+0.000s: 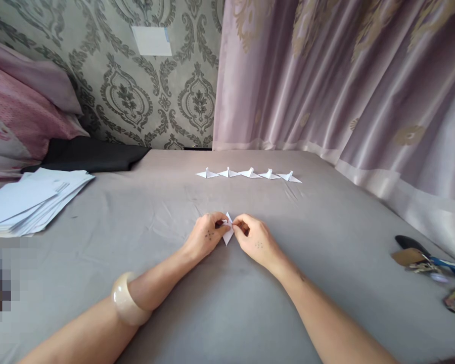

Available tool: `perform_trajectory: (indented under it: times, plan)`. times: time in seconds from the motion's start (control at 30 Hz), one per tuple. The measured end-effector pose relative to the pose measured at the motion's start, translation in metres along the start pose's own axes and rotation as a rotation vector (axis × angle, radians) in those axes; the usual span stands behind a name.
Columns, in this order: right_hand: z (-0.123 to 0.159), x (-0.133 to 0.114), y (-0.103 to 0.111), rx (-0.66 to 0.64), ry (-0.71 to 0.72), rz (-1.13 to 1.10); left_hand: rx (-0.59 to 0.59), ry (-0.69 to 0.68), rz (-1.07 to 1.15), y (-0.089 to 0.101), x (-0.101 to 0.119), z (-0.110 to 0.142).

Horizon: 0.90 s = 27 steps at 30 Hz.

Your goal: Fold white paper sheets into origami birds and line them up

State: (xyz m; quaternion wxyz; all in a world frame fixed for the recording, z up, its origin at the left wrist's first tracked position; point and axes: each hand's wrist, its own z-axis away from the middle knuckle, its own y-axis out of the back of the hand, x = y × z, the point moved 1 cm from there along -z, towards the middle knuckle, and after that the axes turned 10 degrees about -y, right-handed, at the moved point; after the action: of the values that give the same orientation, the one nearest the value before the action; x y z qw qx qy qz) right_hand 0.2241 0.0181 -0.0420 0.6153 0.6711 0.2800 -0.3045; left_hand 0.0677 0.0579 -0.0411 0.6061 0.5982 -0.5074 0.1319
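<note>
A small folded piece of white paper [226, 238], diamond-shaped with pointed ends, is between my two hands at the middle of the grey cloth surface [220, 313]. My left hand [208, 231] pinches its left side between thumb and forefinger. From the other side, the thumb and forefinger of my right hand [256, 236] close on its right edge. My fingers cover part of the folds. Farther back, several folded white paper cranes [251, 173] stand in a row, their wings spread and nearly touching.
At the left lies a stack of white paper sheets [34, 199], with black cloth [94, 154] behind it. Keys [420, 267] and small items lie at the right edge. A patterned wall [163, 101] and a pink curtain [307, 81] bound the back and right.
</note>
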Motion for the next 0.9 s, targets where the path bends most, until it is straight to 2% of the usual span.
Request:
perform_trajectory:
  times: [0.37, 0.73, 0.9]
  plan:
    - [-0.0001, -0.0034, -0.0012, 0.010, -0.028, -0.032, -0.004, -0.028, -0.008, -0.0006, -0.0016, -0.0004]
    - [-0.0052, -0.0002, -0.0074, 0.066, 0.036, -0.004, -0.022, -0.034, 0.001, -0.0010, -0.0001, -0.0019]
    - [-0.0054, -0.0078, -0.0063, 0.078, -0.062, -0.088, -0.016, -0.079, -0.050, -0.0033, -0.0018, -0.0013]
